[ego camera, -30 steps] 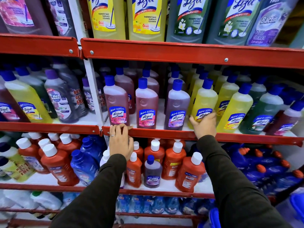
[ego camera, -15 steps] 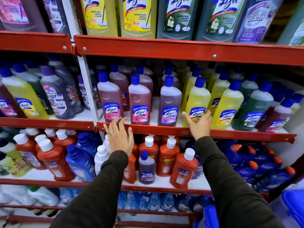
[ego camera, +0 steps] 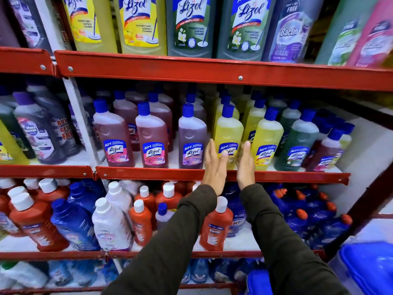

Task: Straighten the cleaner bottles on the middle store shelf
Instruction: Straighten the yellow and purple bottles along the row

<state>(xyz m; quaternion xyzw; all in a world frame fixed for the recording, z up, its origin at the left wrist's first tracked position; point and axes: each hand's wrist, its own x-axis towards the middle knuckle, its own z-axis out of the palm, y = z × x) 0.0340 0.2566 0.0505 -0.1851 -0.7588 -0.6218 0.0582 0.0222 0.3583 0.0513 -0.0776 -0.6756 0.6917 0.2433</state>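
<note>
On the middle shelf [ego camera: 148,173], behind its red front lip, the cleaner bottles stood in rows running back into shadow: two reddish-pink ones at the left of the bay, a purple bottle [ego camera: 192,138], then yellow ones, a green bottle [ego camera: 297,143] and more dark red ones toward the right end. All wore blue caps and blue Lizol labels facing outward. The front yellow bottle [ego camera: 228,133] stood upright just right of the purple one, with a second yellow bottle [ego camera: 268,141] close beside it on the other side.

Both hands were raised to that front yellow bottle, flat and open with fingers straight and together, palms turned inward toward each other. The left hand [ego camera: 214,165] lay along the bottle's left flank, in front of the gap to the purple bottle; the right hand [ego camera: 245,165] stood at its right flank. Neither had closed around anything, and motion blur made it unclear whether the palms actually touched the plastic. Dark sleeves ran down from both wrists.

Above, large bottles stood on the top shelf [ego camera: 212,70]. Below, orange, blue and white bottles crowded the lower shelf [ego camera: 63,255].
</note>
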